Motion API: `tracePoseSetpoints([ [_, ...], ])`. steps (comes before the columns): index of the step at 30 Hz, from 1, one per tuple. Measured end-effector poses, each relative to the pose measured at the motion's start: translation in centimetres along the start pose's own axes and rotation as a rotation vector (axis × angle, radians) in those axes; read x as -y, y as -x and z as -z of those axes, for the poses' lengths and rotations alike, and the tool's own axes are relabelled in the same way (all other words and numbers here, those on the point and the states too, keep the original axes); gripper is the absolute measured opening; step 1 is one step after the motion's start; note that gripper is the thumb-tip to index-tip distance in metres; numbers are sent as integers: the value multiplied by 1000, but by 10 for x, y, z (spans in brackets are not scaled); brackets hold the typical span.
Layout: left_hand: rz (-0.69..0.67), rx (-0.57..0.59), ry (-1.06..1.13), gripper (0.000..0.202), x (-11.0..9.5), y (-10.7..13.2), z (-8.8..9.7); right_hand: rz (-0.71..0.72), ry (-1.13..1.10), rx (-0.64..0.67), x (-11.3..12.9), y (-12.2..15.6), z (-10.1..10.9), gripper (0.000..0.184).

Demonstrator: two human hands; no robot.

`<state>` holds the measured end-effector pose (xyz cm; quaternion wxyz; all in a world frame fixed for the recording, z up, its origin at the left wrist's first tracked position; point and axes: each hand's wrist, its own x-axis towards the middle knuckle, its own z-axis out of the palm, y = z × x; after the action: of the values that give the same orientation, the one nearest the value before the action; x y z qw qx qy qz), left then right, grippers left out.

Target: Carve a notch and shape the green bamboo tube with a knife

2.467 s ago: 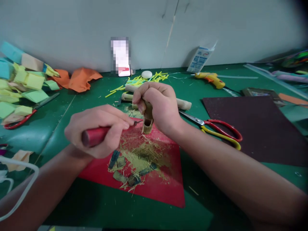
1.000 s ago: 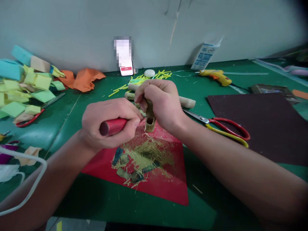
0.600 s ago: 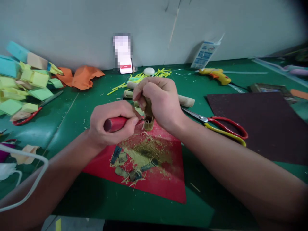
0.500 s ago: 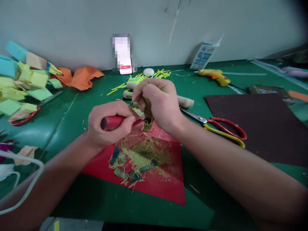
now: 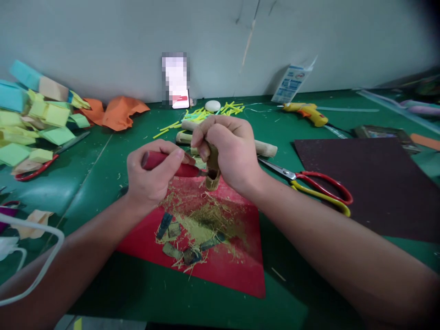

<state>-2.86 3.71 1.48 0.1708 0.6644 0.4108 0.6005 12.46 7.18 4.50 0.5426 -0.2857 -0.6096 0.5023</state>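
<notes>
My left hand (image 5: pixel 146 178) is closed around the red handle of a carving tool (image 5: pixel 188 171). Its thin metal tip meets the notched opening in a short bamboo piece (image 5: pixel 212 183). My right hand (image 5: pixel 237 153) grips that bamboo from above, with fingers curled over its upper part and hiding it. Below both hands lies a red mat (image 5: pixel 240 277), strewn with pale shavings (image 5: pixel 206 217) and several dark green chips (image 5: pixel 164 225).
Behind my hands lie bamboo lengths (image 5: pixel 266 148), yellow strips (image 5: pixel 232 109) and a propped phone (image 5: pixel 178 85). Scissors (image 5: pixel 319 185), a dark board (image 5: pixel 378 183) and a yellow glue gun (image 5: pixel 309 112) are on the right. Folded papers (image 5: pixel 41 112) pile up at left. A white cable (image 5: pixel 51 256) crosses lower left.
My left hand has turned: the thumb now lies higher along the handle, and the handle shows more side-on. My right hand and the bamboo stay almost in place.
</notes>
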Motion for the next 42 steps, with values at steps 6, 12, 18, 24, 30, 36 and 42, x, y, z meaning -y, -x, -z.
tracePoseSetpoints([
  [6,-235,84,-16,19,-24,-2,-1,16,-71,1,-2,0,-1,22],
  [12,-334,151,-16,13,-21,-1,4,-3,-65,7,-1,0,0,22],
  [18,-338,36,31,16,-16,4,5,8,-68,11,-3,1,0,22],
  [24,-287,322,-48,12,-18,-5,8,-11,-90,24,-2,1,0,22],
  [30,-26,145,-118,20,-25,-13,0,-30,-130,15,-1,1,-4,22],
  [36,209,-76,55,21,-7,-6,-14,-36,-160,3,-1,1,-5,20],
  [42,307,-204,253,19,10,0,-22,8,-97,9,-3,1,-2,20],
])
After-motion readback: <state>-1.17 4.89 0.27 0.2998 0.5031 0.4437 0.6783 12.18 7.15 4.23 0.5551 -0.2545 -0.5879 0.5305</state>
